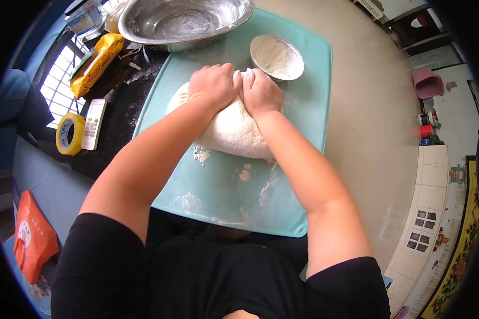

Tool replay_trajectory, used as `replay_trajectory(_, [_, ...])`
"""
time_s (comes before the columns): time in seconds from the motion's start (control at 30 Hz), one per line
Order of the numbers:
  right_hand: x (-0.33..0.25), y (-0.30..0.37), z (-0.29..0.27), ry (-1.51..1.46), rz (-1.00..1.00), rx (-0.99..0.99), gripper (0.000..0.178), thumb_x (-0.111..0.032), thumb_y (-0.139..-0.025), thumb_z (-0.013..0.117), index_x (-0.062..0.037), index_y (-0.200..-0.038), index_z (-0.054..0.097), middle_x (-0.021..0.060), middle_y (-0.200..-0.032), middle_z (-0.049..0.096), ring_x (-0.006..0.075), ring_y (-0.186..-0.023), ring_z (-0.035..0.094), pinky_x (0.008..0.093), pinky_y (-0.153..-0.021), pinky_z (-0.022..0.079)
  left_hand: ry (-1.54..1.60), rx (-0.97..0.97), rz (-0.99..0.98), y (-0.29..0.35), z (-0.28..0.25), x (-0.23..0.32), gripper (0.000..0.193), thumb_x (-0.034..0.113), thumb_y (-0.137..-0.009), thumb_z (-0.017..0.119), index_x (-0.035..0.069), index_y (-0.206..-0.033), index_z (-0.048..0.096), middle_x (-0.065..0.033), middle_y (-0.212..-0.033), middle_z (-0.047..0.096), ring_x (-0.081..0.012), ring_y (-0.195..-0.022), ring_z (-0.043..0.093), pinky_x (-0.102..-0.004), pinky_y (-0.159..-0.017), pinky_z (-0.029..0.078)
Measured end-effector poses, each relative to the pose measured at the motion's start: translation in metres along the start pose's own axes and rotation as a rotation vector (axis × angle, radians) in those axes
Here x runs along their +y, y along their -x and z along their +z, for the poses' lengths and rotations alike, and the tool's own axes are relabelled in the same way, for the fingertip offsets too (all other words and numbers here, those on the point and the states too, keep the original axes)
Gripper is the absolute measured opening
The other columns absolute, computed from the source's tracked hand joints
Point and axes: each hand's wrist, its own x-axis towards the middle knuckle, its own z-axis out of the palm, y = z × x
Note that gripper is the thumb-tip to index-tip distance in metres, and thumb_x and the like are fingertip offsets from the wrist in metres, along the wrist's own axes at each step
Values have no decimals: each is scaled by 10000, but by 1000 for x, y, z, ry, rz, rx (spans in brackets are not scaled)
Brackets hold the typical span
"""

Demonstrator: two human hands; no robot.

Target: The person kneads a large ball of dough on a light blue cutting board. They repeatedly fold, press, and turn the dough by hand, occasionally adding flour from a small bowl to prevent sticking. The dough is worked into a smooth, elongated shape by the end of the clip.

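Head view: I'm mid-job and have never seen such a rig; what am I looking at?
No machine here, just a person working bare-handed. The one picture comes from a fisheye camera on their head, looking down; its left is their left. The left hand and right hand curl onto a large, rounded, cream-white dough lump; whether they grip or just press is hidden. It lies on a pale turquoise, rectangular board. Beyond are a small, round, silvery bowl of whitish powder and a large, round, shiny metal basin.
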Motion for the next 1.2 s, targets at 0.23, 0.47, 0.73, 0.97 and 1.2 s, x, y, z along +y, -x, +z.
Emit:
replay_trajectory(0.23, [-9, 12, -18, -51, 61, -233, 443, -430, -914, 387, -73, -1050, 610, 211, -1111, 605, 379, -1082, 551, 465, -926, 428, 100, -31, -10, 19, -27, -5, 439, 440, -928, 375, 86, -999, 626, -166, -1021, 651, -343, -977, 608, -443, -844, 464])
replay_trajectory(0.47, [-40, 132, -61, 26, -274, 216, 320, -308, -846, 488, -99, -1073, 572, 149, -1100, 541, 346, -1044, 489, 476, -918, 349, 107, 309, 244, 130, -33, 20, 233, 282, -885, 484, 117, -979, 619, -96, -1031, 625, -287, -1033, 553, -431, -947, 381])
replay_trajectory(0.73, [-19, 167, -40, 104, -532, 357, 455, -328, -837, 502, -97, -1229, 480, 199, -1270, 451, 392, -1117, 438, 563, -961, 283, 8, 460, 365, 175, -1, 5, 459, 279, -796, 540, 129, -1230, 547, -76, -1277, 519, -287, -1198, 451, -454, -1061, 240])
replay_trajectory(0.97, [-3, 82, -18, 63, -389, 269, 309, -293, -852, 525, -127, -1109, 563, 106, -1098, 588, 312, -965, 555, 454, -843, 411, -11, 364, 251, 81, 0, 10, 243, 248, -842, 502, 141, -1041, 591, -63, -1031, 620, -267, -1038, 541, -409, -936, 364])
replay_trajectory(1.2, [11, 20, 1, 45, -192, 185, 257, -324, -905, 464, -118, -921, 617, 99, -876, 661, 315, -802, 627, 446, -714, 493, -76, 69, 21, 12, 4, 16, 305, 330, -938, 397, 136, -992, 626, -95, -1002, 661, -308, -984, 589, -422, -879, 414])
